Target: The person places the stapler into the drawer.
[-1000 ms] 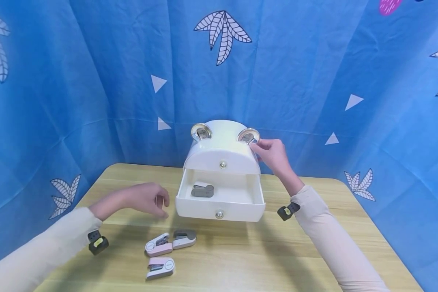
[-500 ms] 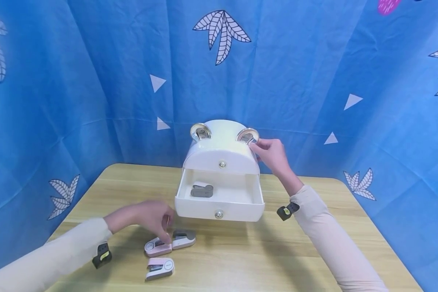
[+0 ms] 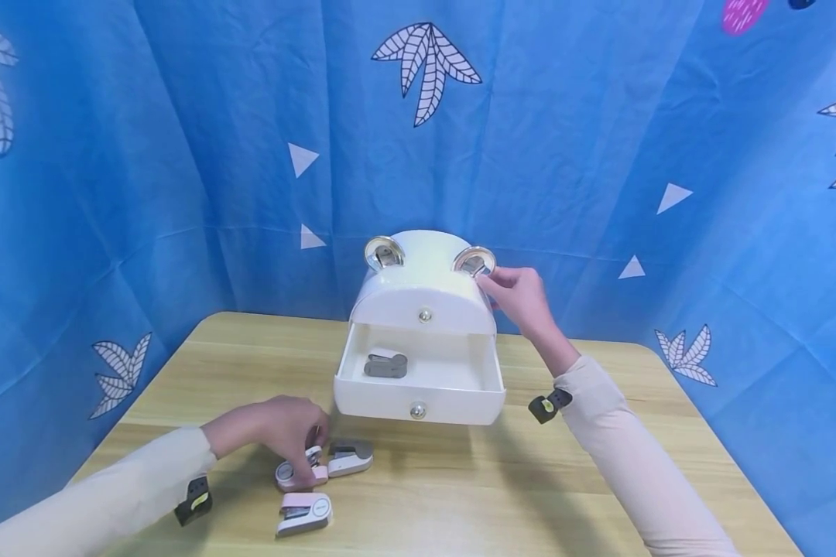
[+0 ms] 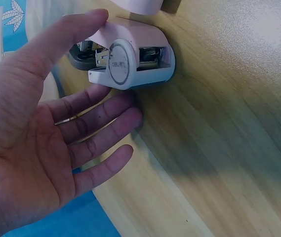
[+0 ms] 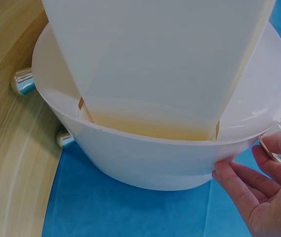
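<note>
My left hand [image 3: 294, 442] reaches down to a pink stapler [image 3: 291, 473] on the wooden table [image 3: 529, 495]. In the left wrist view the thumb lies on the top of the stapler [image 4: 130, 64] and the fingers [image 4: 105, 106] touch its underside, pinching it. My right hand [image 3: 519, 294] holds the white bear-eared drawer box [image 3: 421, 290] by its right ear [image 3: 474, 261]. In the right wrist view its fingers [image 5: 259, 182] touch the box rim [image 5: 155, 153] and the ear. The lower drawer [image 3: 418, 404] stands pulled out with a grey stapler [image 3: 386, 364] inside.
A grey-topped stapler [image 3: 351, 456] lies just right of the pinched one, and a second pink stapler [image 3: 304, 512] lies nearer the front edge. Blue patterned cloth [image 3: 181, 193] walls the table on three sides. Bare wood shows to the right of the box.
My left hand moved from beside the drawer down toward me and took hold of the pink stapler. The right hand and the box stayed where they were.
</note>
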Motion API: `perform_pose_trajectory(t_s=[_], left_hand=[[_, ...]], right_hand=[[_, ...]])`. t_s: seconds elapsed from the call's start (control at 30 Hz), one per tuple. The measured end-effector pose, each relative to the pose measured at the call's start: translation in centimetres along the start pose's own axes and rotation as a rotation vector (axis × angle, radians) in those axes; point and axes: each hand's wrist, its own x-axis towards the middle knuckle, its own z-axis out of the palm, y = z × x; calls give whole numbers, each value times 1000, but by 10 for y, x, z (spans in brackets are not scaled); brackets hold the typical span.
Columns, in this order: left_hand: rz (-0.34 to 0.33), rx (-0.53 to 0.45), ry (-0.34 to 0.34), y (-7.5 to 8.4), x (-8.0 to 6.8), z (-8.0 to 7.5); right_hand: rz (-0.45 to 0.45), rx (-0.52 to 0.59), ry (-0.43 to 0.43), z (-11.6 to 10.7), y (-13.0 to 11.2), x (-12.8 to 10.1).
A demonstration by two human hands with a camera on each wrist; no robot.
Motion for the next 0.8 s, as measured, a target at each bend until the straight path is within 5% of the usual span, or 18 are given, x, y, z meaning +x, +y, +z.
perform_pose_trajectory(t_s=[0.47,0.8], left_hand=[[-71,-16,-10,-3,-2,-3],[-21,-75,18,-6,-6,0]], right_hand=[[-7,-12,-1,0,-2,-1],[7,-6,3,0,1,-1]])
